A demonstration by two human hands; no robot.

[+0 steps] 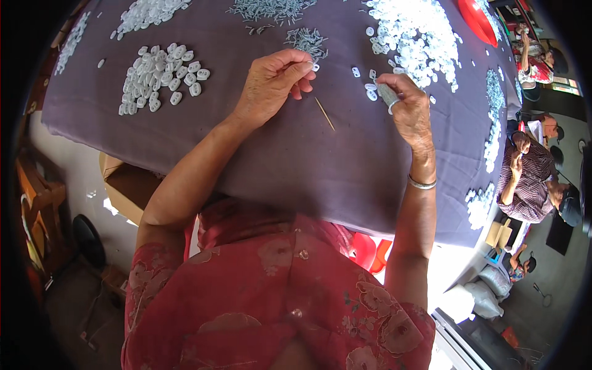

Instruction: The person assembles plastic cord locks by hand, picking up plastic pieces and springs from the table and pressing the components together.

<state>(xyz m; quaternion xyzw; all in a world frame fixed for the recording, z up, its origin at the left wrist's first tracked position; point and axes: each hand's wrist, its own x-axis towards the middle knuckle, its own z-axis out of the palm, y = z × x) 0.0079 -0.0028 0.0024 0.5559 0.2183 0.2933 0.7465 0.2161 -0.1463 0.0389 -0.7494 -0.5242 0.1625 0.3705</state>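
My left hand [268, 86] is held over the purple cloth with thumb and fingertips pinched on a small white plastic piece [316, 67]. To the right, my right hand [408, 114] has its fingers curled in, and a grey wrap [388, 97] covers one digit. Whatever its fingertips hold, if anything, is hidden. Just left of that hand lie a few loose white pieces [371, 91]. A thin wooden stick [325, 114] rests on the cloth between my hands. Past my left fingertips sits a small heap of short grey pins [306, 42].
A large pile of white pieces [416, 37] spreads at the far right, by a red bowl [480, 21]. Another pile of white pieces [161, 74] lies left. More grey pins [271, 8] are at the back. Other people [530, 176] sit along the right side. A cardboard box [132, 188] stands below the left edge.
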